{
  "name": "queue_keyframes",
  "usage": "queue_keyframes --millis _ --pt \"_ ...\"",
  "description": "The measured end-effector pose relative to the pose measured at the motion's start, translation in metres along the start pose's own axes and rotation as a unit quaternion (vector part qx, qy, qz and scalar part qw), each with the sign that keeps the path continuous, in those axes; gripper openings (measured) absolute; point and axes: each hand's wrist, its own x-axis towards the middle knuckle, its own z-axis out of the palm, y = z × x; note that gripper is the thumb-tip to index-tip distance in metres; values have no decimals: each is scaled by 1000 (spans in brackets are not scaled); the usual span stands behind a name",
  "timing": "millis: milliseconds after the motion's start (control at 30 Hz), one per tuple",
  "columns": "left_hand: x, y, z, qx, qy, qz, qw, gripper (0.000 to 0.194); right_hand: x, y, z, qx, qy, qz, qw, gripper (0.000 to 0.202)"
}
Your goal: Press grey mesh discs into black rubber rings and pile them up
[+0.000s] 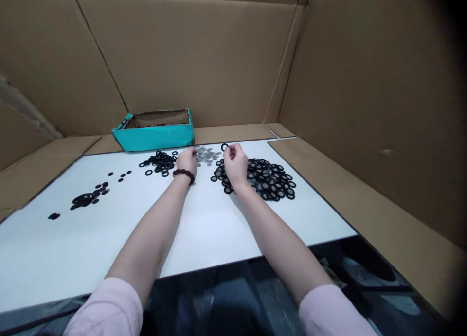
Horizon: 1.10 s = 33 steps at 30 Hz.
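Spreading widest, the white board [204, 229] lies before the turquoise box [156, 138], with a heap of grey-centred black rings [273, 183] to the box's right. Also right of the box, the right hand [236, 165] pinches a black ring [222, 147] in its fingertips; off the box's near right corner, the left hand [187, 161] curls its fingers beside pale discs [207, 156], their hold impossible to tell.

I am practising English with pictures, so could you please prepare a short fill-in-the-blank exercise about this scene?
1. The black ring is held by the ____ hand.
2. A beaded bracelet circles the ____ wrist.
3. The colour of the tabletop is ____.
4. The brown walls around it are made of ____.

Missing words: right; left; white; cardboard.
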Motion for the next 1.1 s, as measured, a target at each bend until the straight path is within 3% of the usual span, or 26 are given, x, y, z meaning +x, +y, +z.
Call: queue_keyframes --millis 200,300,400,467,533,633,767,900,1100 --pt "-2 0 -2 -7 9 -32 999 24 0 1 1 6 1 -3 1000 11" --pt "-4 1 -3 -38 50 -19 998 19 -1 2 3 5 -4 1 1000 12" --pt "-4 5 -3 -138 100 -13 985 14 -1 2 4 4 -21 7 1000 12" --pt "-5 11 -4 -242 108 -48 963 12 -2 1 5 4 -40 7 999 10" --pt "-9 17 -6 -340 101 -85 931 12 -3 0 6 7 -54 5 998 9" --pt "-23 23 -15 -420 58 -84 902 17 -5 -2 9 21 -62 13 998 7" --pt "-51 25 -34 -426 3 -81 901 24 -7 -5 12 58 -104 56 991 7" --pt "-74 27 -50 -438 -30 -113 891 28 -10 -7 12 99 -228 113 962 8" --pt "-80 30 -56 -459 -59 -168 871 20 -10 -18 6 160 -315 156 922 12"
